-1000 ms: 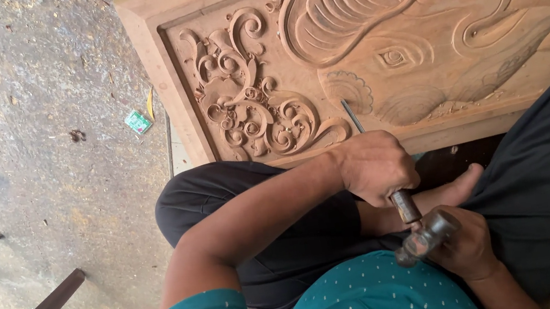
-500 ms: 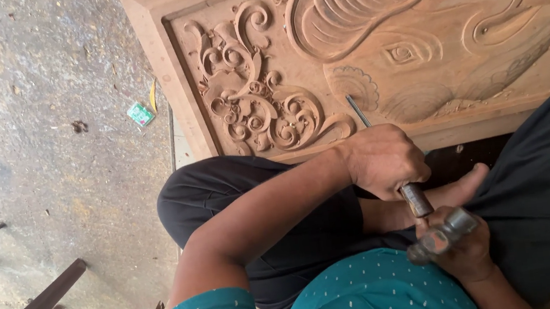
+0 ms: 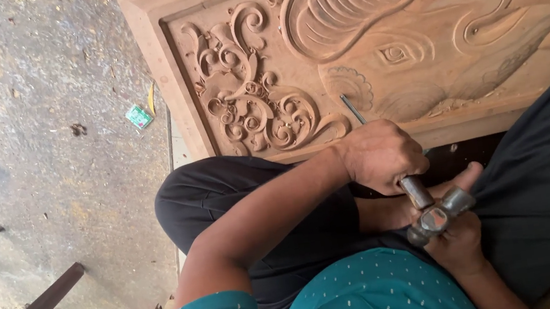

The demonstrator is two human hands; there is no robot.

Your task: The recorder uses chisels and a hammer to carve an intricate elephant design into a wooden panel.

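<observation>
Fingers of my left hand (image 3: 380, 156) wrap tight around the chisel (image 3: 389, 161), its tip on the panel (image 3: 290, 53) beside the carved scrollwork. My right hand (image 3: 458, 240) seems closed on the hammer (image 3: 439, 215), its head touching the chisel's butt.

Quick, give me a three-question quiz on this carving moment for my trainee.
1. True or false: the left hand grips the chisel.
2. What does the right hand hold? A) saw B) hammer C) brush
3. What animal's head is carved on the wooden panel?

Key: 1 true; 2 B; 3 an elephant, beside scrollwork.
</observation>
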